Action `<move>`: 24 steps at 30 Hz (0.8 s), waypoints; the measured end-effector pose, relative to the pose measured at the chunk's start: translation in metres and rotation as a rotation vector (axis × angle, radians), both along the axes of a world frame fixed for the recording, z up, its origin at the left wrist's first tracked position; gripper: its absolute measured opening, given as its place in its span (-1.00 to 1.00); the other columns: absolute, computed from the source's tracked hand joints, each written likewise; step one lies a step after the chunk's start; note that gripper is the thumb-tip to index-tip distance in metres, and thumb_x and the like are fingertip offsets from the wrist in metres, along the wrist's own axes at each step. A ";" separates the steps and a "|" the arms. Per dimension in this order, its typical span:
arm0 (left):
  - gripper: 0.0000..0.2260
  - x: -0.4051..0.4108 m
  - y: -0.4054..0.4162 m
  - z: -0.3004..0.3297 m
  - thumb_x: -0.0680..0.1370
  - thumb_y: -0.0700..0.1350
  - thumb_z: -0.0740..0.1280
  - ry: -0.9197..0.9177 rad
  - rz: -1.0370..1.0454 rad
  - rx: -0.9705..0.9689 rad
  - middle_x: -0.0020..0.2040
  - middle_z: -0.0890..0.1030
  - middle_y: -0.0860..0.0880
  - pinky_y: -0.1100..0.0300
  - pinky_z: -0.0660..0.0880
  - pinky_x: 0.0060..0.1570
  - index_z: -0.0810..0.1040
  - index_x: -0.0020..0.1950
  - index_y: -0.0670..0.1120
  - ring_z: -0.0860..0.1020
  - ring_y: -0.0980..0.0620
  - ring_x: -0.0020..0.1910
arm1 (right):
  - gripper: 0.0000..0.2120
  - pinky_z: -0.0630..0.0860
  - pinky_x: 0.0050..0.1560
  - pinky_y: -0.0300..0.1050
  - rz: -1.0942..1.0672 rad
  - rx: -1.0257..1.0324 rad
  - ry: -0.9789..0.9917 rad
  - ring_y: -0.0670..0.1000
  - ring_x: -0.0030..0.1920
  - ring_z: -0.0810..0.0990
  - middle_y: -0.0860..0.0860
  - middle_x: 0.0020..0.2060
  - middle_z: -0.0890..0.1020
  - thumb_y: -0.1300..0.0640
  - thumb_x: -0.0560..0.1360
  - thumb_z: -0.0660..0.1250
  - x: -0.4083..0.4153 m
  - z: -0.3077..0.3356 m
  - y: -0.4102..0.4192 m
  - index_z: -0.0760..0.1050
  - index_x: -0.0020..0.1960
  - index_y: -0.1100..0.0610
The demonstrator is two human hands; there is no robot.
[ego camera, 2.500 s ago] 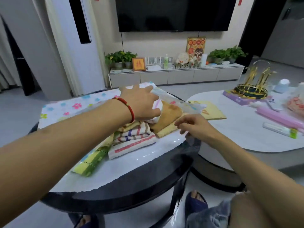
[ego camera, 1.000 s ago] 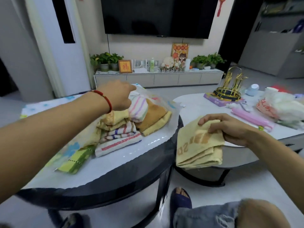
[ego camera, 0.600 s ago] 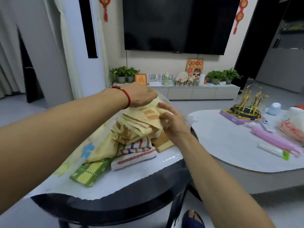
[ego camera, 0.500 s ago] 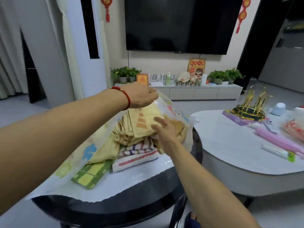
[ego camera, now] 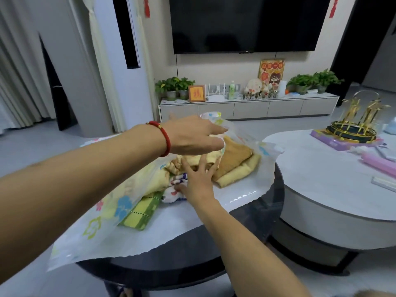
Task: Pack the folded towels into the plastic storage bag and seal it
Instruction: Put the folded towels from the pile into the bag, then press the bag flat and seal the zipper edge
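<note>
The clear flower-printed plastic storage bag [ego camera: 96,228] lies on the round black table [ego camera: 192,266], its mouth facing right. My left hand [ego camera: 192,137], with a red bracelet at the wrist, holds the bag's upper sheet up. Under that sheet is a pile of folded towels: a pale yellow towel [ego camera: 211,158] on top, a tan towel [ego camera: 234,159] to the right, a striped towel [ego camera: 172,190] and a green checked towel [ego camera: 141,213] lower left. My right hand [ego camera: 198,179] reaches into the mouth, fingers spread flat against the pile.
A white oval table [ego camera: 321,181] stands close on the right, carrying a gold rack [ego camera: 353,125] on a purple box, a pink tube [ego camera: 380,165] and small items. A low TV cabinet [ego camera: 246,108] with plants lines the far wall.
My right hand picked a yellow towel off the white table, carried it left and put it in the bag on the pile. It now rests flat there. My left hand kept the bag's sheet raised.
</note>
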State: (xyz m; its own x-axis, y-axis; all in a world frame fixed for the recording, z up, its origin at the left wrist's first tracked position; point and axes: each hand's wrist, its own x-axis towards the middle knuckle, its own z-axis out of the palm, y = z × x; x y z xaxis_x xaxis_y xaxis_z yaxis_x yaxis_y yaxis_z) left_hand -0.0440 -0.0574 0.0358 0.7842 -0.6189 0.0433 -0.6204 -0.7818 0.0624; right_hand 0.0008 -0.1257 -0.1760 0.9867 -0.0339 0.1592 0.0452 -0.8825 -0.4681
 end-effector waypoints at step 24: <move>-0.23 0.010 0.030 -0.036 0.45 0.31 0.34 -0.052 -0.049 0.026 0.57 0.23 0.12 -0.34 0.13 0.43 0.10 0.58 0.20 0.06 -0.08 0.58 | -0.31 -0.11 0.39 0.70 0.122 -0.120 0.065 0.42 0.59 -0.33 -0.03 0.63 -0.01 -0.48 0.48 0.12 0.007 -0.026 -0.050 0.13 0.56 -0.32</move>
